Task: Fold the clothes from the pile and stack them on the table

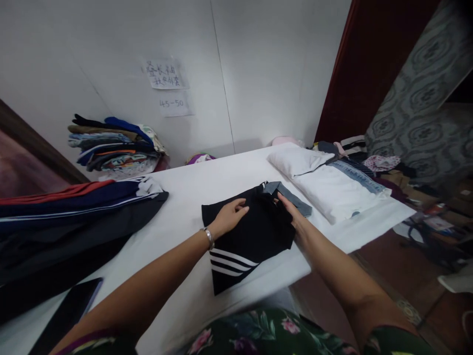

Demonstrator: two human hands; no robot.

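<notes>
A black garment with white stripes (254, 231) lies partly folded on the white-covered table in front of me. Whether it is a jacket or another piece of clothing I cannot tell. My left hand (232, 216) rests on top of it, fingers loosely bent and thumb apart, holding nothing. At the garment's right side, my right hand (291, 212) is closed on its bunched edge, and the fingers are partly hidden by the cloth. A grey part (291, 197) shows at the garment's upper right corner.
Dark trousers-like clothing (74, 217) is heaped at the left, near a flat dark phone-like object (70, 315). Behind it stands a stack of folded clothes (118, 145). White folded clothing (314, 182) lies at the right. Handwritten papers (166, 74) are on the wall.
</notes>
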